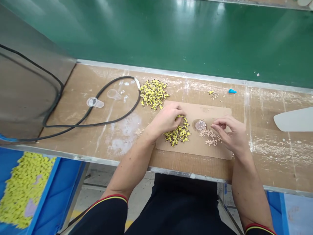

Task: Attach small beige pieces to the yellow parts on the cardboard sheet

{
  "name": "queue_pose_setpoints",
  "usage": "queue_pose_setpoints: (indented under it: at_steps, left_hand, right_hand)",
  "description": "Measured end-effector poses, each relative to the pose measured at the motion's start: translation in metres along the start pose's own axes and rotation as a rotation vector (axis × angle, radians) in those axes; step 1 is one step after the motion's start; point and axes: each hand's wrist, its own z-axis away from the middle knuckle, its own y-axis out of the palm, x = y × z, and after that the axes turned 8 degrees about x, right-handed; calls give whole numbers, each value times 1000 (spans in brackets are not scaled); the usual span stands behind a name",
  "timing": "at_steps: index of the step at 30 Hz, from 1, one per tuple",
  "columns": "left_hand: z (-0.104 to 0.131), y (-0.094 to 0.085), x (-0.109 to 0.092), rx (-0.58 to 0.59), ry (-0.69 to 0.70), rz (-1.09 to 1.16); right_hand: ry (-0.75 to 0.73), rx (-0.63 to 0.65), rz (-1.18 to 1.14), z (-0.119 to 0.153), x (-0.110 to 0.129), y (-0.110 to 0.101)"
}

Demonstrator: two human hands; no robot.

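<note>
My left hand [171,118] is at the upper left side of a pile of small yellow-and-black pieces [176,135], its fingers curled down into them; what they grip is hidden. My right hand [231,132] hovers above the right part of the cardboard sheet [195,150], thumb and forefinger pinched together. Anything between those fingertips is too small to name. Just left of it lie tiny pale pink pieces [212,141] in a loose scatter. A small round clear dish [200,125] sits between my hands, at the top of that scatter.
A larger heap of yellow-and-black pieces [154,94] lies behind my left hand. A black cable [110,122] loops across the table on the left, near clear plastic scoops [95,102]. At the back right is a blue cone-shaped cap [232,91]. A blue bin [52,195] holds yellow pieces below.
</note>
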Motion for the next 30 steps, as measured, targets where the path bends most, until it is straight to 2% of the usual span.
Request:
queue_pose_setpoints:
  at_steps: [6, 10, 13, 15, 18, 22, 26, 30]
  left_hand:
    - [-3, -2, 0, -62, -8, 23]
    - [-2, -5, -2, -137, -32, 27]
    - [0, -7, -5, -188, 1, 68]
    - [1, -8, -9, -257, 46, 168]
    - [2, -8, -22, -349, 186, 441]
    - [6, 1, -51, -371, 372, 725]
    - [9, 14, -73, -357, 391, 906]
    - [8, 22, -77, -367, 420, 981]
  right_hand:
    - [-20, 1, -20, 1, -1, 0]
    - [15, 1, -67, 0, 1, 2]
    - [67, -21, -165, -2, 2, 6]
    - [116, -32, -293, -2, 1, 9]
    - [147, -43, -531, -1, 2, 13]
    - [33, -60, -748, 3, 6, 16]
    - [-97, -37, -828, 5, 14, 20]
    - [-152, -14, -804, 5, 17, 26]
